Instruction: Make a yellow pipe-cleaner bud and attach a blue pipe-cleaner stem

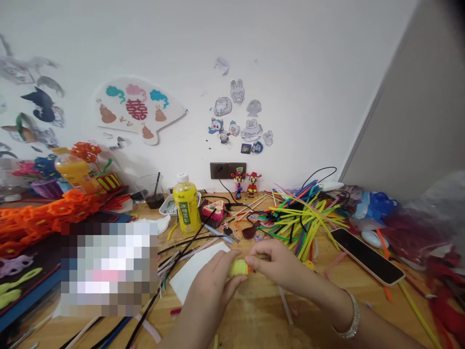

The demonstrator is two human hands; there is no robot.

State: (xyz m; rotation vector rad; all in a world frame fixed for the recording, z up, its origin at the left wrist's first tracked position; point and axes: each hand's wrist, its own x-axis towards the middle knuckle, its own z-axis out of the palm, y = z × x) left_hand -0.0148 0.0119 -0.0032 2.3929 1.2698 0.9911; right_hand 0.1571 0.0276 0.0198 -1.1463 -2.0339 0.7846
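Note:
My left hand (213,280) is closed around a small yellow fuzzy roll (238,268), which looks like wound pipe cleaner. Orange shows at the roll's right end. My right hand (275,264) pinches at that end with thumb and forefinger, touching it; what exactly the fingertips grip is too small to make out. Both hands are just above the wooden table (261,315). A sheet of white paper (192,271) lies partly under my left hand. Beyond my right hand is a loose heap of coloured pipe cleaners (308,218), mostly yellow.
A yellow drink bottle (187,206) stands behind my left hand, near a cup of dark liquid (154,198). On the right lies a phone (366,254). Orange fuzzy flowers (54,218) fill the left side. Two small figurines (252,184) stand by the wall socket (221,170).

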